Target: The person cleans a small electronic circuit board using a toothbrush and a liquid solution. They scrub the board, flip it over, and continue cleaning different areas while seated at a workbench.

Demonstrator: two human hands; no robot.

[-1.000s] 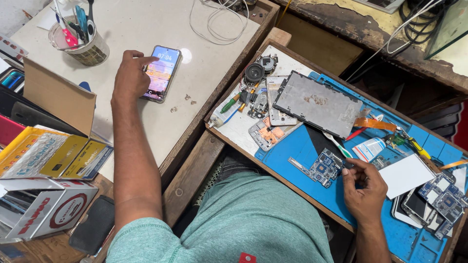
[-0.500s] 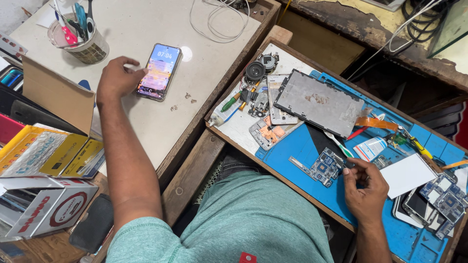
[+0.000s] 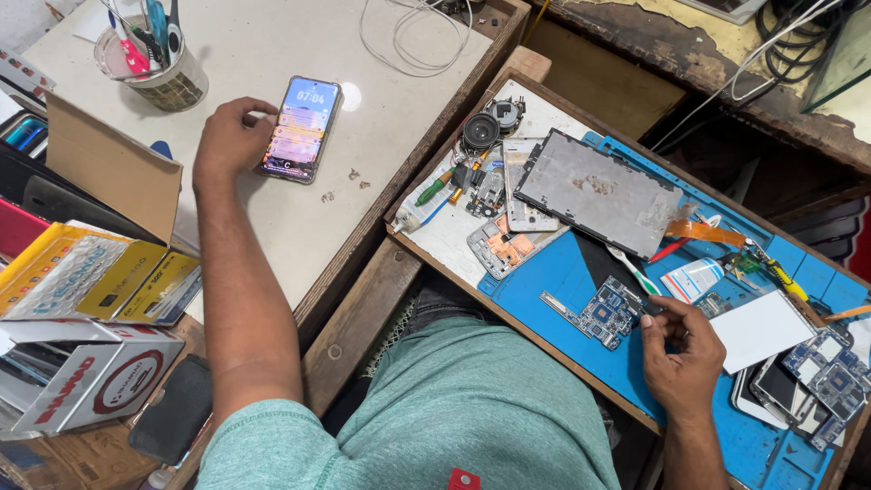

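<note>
Beside the left hand, curled against its edge, one lit phone was laid on bare tabletop; the right hand was pinched shut beside one circuit board near the mat's edge.

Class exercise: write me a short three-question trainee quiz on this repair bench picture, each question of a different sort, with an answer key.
1. True or false: the left hand rests beside the lit phone on the pale table.
2. Multiple choice: the blue circuit board lies on A) the blue mat, B) the yellow box, C) the tool cup.
3. Fill in: the right hand is next to the ____ card.

Key: 1 true; 2 A; 3 white.
</note>
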